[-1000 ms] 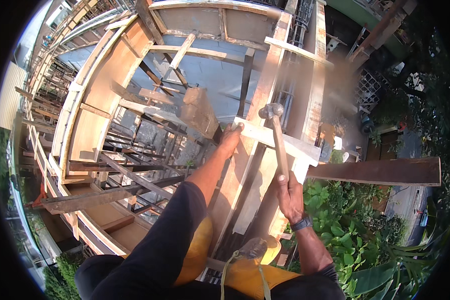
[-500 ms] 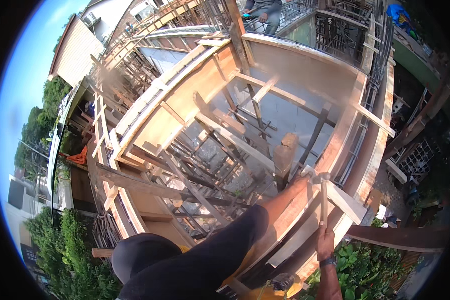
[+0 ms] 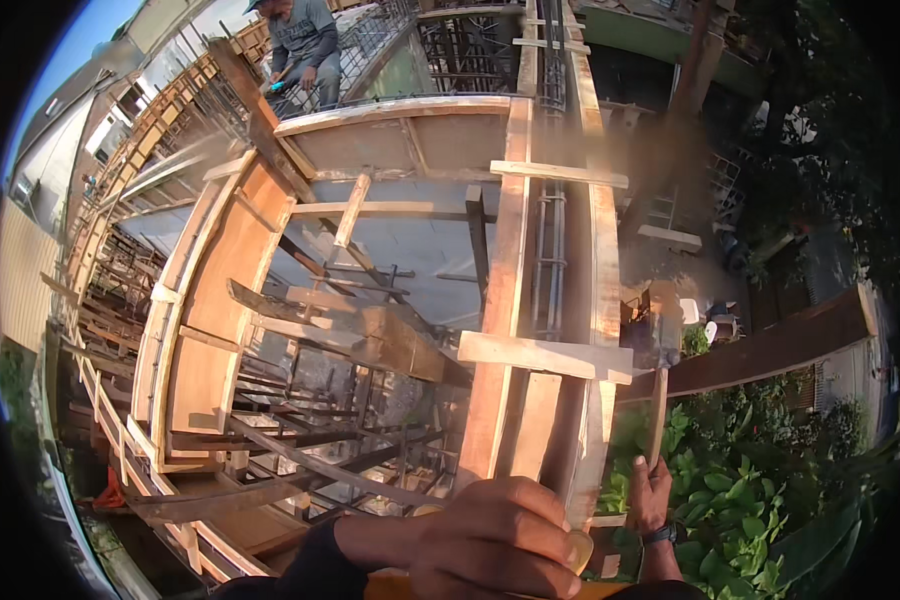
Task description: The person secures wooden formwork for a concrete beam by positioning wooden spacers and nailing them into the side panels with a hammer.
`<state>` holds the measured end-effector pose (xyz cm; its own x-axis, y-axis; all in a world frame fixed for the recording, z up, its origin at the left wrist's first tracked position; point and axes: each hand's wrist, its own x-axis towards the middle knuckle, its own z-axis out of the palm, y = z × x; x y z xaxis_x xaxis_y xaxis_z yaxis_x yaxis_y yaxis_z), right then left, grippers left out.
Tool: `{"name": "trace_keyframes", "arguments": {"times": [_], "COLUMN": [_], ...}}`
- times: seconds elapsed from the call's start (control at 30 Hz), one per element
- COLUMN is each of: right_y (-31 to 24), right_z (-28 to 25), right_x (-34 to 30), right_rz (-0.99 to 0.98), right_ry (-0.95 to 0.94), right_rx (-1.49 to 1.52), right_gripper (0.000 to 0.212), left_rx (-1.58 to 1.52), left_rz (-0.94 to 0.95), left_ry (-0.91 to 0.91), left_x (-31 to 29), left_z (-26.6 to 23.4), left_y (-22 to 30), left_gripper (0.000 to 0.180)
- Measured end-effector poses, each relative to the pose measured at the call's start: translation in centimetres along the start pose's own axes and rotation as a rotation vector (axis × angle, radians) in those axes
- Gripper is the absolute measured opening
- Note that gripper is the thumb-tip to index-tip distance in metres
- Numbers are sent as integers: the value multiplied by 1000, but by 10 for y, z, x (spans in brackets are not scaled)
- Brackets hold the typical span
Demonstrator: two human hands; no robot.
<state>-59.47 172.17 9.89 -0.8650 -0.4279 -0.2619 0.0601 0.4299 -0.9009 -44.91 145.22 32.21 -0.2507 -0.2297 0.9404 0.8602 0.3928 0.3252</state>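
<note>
My left hand (image 3: 500,540) is low in the middle, close to my body, its fingers curled beside a yellowish rounded edge (image 3: 579,551). Whatever they may hold is hidden. In my right hand (image 3: 652,495) is a hammer (image 3: 659,418), gripped by its wooden handle with the head up and slightly blurred. The hammer is just outside the right side board (image 3: 602,300) of a long wooden beam form. A short wooden crosspiece (image 3: 545,355) lies across the top of that form, ahead of both hands.
Steel bars (image 3: 549,240) run inside the form, under a farther crosspiece (image 3: 560,174). Left of it is an open bay with timber props and a thick post (image 3: 410,345). Green plants (image 3: 740,500) grow below on the right. Another person (image 3: 305,50) sits at the far left.
My left hand has left the crosspiece and come back toward my body. The hammer has moved off the crosspiece to the right of the form. The view has turned.
</note>
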Motion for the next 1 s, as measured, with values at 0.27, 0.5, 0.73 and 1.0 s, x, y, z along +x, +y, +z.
{"name": "trace_keyframes", "arguments": {"times": [0.27, 0.5, 0.73, 1.0], "right_y": [26, 23, 17, 8], "right_z": [-34, -14, -2, -3], "right_x": [-23, -32, 1, -8], "right_rz": [222, 212, 152, 425], "right_ry": [85, 32, -66, -148], "right_rx": [-12, -47, -338, 246], "right_gripper": [51, 54, 60, 47], "left_rx": [-467, 170, -107, 198], "left_rz": [-422, -1076, -1487, -1301], "left_ry": [-320, -109, 12, 114], "left_x": [-11, -113, -196, -222], "left_z": [47, 36, 42, 64], "left_y": [-3, -45, -78, -194], "left_gripper": [13, 22, 24, 26]}}
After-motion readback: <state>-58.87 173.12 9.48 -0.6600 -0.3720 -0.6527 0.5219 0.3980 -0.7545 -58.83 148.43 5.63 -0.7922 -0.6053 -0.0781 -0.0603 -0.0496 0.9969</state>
